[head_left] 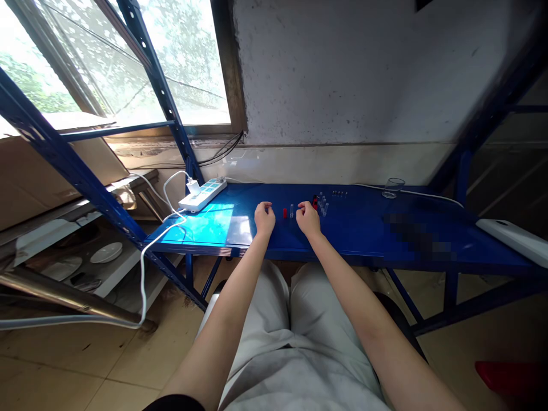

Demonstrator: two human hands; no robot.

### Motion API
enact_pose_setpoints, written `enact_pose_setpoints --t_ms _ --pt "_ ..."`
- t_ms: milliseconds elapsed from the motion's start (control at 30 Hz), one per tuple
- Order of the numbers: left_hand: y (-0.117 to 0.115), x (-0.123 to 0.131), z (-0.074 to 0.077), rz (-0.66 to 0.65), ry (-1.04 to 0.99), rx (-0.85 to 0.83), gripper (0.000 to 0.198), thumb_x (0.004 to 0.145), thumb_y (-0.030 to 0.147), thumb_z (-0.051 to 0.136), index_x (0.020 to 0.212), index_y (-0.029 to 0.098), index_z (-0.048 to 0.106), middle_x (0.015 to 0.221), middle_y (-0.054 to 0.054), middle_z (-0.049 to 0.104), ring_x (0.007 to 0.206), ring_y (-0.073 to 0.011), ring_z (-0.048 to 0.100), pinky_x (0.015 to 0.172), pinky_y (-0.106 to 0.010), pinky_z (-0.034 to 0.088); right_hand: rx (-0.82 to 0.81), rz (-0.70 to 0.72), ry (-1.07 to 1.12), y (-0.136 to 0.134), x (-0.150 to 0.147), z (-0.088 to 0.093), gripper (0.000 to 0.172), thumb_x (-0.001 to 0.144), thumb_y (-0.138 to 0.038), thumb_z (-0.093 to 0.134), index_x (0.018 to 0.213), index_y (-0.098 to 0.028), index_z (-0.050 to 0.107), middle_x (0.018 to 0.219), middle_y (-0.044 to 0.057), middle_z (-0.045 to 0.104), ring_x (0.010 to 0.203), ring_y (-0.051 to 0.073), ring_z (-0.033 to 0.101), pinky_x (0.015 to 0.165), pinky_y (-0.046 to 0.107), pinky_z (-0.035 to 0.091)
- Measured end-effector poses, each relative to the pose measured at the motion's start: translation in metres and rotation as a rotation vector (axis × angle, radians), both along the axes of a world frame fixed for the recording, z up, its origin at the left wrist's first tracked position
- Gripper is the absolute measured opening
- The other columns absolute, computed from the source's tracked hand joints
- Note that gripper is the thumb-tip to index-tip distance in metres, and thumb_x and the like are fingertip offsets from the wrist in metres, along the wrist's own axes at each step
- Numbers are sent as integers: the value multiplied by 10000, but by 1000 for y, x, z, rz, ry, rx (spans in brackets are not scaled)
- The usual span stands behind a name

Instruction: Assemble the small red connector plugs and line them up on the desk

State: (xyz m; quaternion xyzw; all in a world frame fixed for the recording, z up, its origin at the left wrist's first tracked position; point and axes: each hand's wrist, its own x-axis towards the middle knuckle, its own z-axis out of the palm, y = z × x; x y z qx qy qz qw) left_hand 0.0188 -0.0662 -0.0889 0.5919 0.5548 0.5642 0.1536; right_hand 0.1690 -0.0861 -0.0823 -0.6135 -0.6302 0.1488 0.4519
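My left hand [264, 217] and my right hand [308, 217] rest on the blue shelf board [359, 228], fingers curled. Between them stand a small red cap [285, 213] and a small clear vial [291, 211]. Just beyond my right hand is a cluster of small clear vials [322, 204] with a red piece among them. The right fingertips are next to that cluster; whether they pinch anything is too small to tell. A row of tiny dark parts [339, 193] lies farther back.
A white power strip [202, 194] with a plugged charger and white cable lies at the left of the board. A clear glass [393, 187] stands at the back right. A white object [514, 240] lies at far right. Blue rack posts frame the board; plates sit low left.
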Motion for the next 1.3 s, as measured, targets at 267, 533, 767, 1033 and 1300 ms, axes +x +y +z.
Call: enact_pose_setpoints --t_ms 267,533,767,1033,1300 --pt "-11 9 3 -100 380 183 324 840 131 390 1085 180 596 1021 -89 605 951 -202 530 826 -328 431 -39 -42 -79 4 0 -3 199 793 -218 389 930 -196 532 853 61 605 722 172 554 556 257 387" --pt "-16 15 3 -62 645 111 315 840 190 436 1089 201 629 1064 -87 609 964 -234 524 789 -351 414 -79 -62 -324 4 -3 -1 202 764 -258 452 888 -168 584 921 79 607 862 204 539 735 319 379" --pt "-10 13 -1 -22 533 103 202 821 194 494 941 193 657 934 -86 644 900 -233 556 746 -346 414 -109 -50 -404 3 -4 -1 264 783 -357 463 894 -166 606 922 87 609 892 218 527 764 339 361" --pt "-7 4 4 -87 -24 143 153 804 224 525 893 168 636 861 -65 661 776 -159 600 702 -282 476 -123 -38 -471 6 -5 -2 278 793 -391 483 894 -169 618 919 86 617 905 222 528 768 343 360" --pt "-10 5 7 -148 -46 161 145 797 224 531 885 170 632 839 -59 657 779 -152 601 692 -268 479 -110 -32 -518 10 -8 -1 220 817 -343 475 873 -173 605 913 85 618 903 218 530 760 339 351"
